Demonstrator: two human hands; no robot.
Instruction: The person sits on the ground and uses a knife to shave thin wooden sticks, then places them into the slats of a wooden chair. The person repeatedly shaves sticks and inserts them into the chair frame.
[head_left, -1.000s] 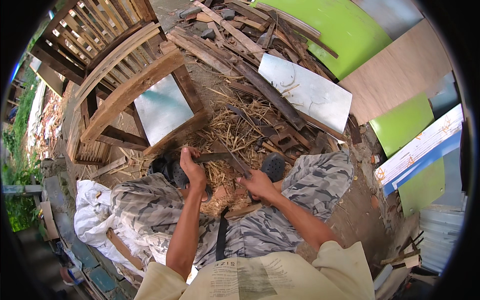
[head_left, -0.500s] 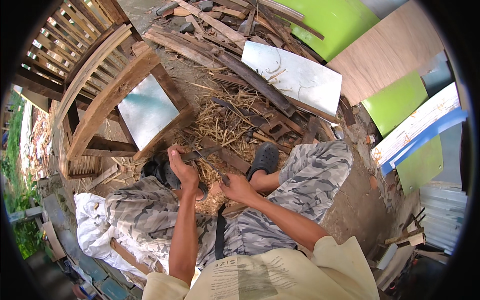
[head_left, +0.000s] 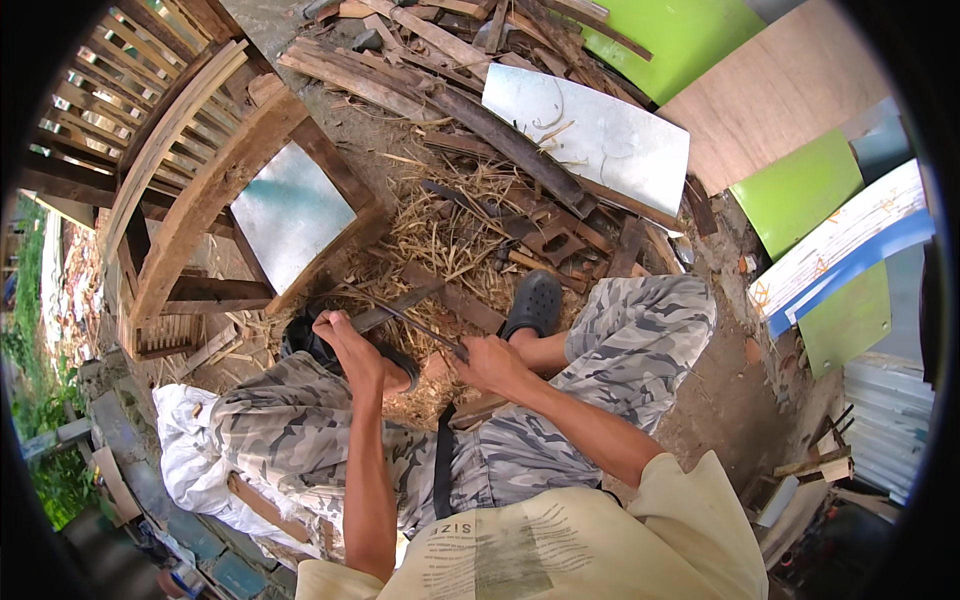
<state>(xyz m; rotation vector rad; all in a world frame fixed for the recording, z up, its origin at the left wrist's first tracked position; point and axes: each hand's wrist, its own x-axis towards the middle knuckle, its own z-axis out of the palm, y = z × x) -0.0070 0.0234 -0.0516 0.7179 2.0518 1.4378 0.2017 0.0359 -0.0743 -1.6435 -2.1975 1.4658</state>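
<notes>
My left hand (head_left: pixel 345 340) is closed at one end of a flat grey blade-like strip (head_left: pixel 398 307), which points away to the upper right. My right hand (head_left: pixel 487 364) is wrapped round the handle end of a long, thin, dark tool (head_left: pixel 405 318). That tool slants up and leftward across the strip; whether the two touch, I cannot tell. Its exact kind is not clear from here. Both hands are between my knees, above wood shavings (head_left: pixel 430 400) on the ground. A piece of wood (head_left: pixel 478 408) lies close below my right hand.
A wooden frame (head_left: pixel 215 200) with slats and a pale panel (head_left: pixel 293 212) stands at the left. Ahead lie bamboo shavings (head_left: pixel 440 235), scrap planks (head_left: pixel 365 85) and a white sheet (head_left: pixel 590 145). Green panels (head_left: pixel 800 200) lie at the right. A white sack (head_left: pixel 185 440) sits by my left leg.
My left hand has shifted slightly left and down. The thin tool now reaches farther up and left past the strip, and my right hand has moved a little rightward.
</notes>
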